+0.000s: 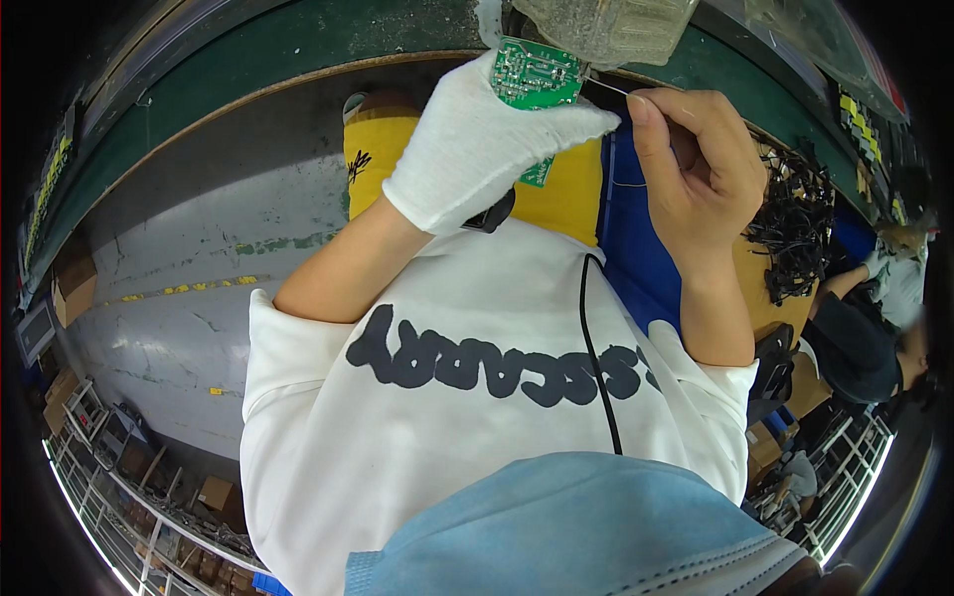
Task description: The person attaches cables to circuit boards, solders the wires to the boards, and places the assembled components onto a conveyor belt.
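Note:
My left hand (477,139), in a white knit glove, is closed around a green circuit board (542,74). Small components and solder points cover the board's visible face. Under the glove another green circuit-board piece (538,173) peeks out; whether it joins the first I cannot tell. My bare right hand (701,164) pinches a thin silvery wire (608,86) between thumb and forefinger. The wire's far end reaches the board's right edge; whether it touches there is too small to tell. Below the right hand hangs a fine strand, perhaps of the same wire.
A cloudy translucent plastic piece (621,25) sits just beyond the board on the green bench (397,30). Right of my right hand lies a heap of black cables (795,223) on a brown surface. Another person (860,333) is at far right. Shelving (159,536) stands at lower left.

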The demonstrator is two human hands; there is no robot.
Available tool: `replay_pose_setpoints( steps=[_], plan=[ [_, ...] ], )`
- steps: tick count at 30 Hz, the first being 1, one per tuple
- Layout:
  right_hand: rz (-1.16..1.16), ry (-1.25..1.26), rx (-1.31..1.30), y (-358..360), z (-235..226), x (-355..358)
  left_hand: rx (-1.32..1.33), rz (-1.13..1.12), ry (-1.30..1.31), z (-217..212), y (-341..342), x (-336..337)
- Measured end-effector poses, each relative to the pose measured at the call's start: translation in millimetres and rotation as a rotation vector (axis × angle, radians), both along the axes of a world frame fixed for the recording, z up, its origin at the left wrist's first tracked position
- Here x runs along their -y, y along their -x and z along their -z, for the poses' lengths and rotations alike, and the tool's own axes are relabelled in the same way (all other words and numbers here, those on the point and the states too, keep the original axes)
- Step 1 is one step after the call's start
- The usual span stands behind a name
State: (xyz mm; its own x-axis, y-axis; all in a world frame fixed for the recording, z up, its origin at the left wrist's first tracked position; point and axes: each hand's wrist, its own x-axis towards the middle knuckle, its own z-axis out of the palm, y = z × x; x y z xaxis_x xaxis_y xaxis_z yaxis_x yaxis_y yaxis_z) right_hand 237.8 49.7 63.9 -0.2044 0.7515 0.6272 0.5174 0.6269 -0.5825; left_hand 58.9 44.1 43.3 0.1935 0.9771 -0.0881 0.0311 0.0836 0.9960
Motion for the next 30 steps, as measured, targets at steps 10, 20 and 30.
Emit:
replay_pose_setpoints(
  steps=[10,20,30],
  plan=[
    [-0.01,0.004,-0.009,3.3,2.0,-2.2,-0.035,-0.004,-0.081,1.5,-0.1,-0.1],
    [-0.015,0.051,0.039,6.4,-4.4,-3.0,-0.009,0.027,0.012,-6.4,3.2,-0.8],
    [-0.069,0.069,0.003,9.5,-5.2,-4.4,-0.024,0.005,-0.083,-3.1,4.5,-2.9]
  ],
)
